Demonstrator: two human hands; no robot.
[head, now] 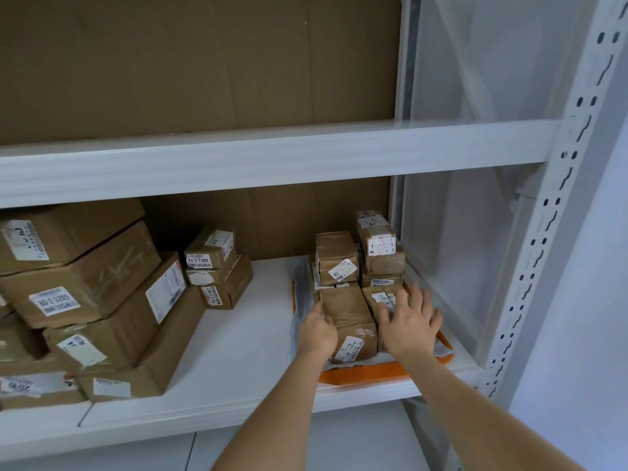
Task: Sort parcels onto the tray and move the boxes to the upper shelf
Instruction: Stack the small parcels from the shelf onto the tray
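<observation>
Two bare forearms reach to an orange tray on the lower shelf. Left hand curls against a brown parcel; right hand rests with fingers spread on the neighbouring parcel. Stacked parcels behind could topple if nudged. Boxes sit far left.

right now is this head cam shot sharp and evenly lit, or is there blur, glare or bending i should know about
Head view: light is soft and even, with no hard glare; the upper shelf beam and right upright bow from the wide-angle lens; labels on the left boxes read fairly well, those on the parcels on the orange tray are smeared; the right hand looks slightly soft.
</observation>
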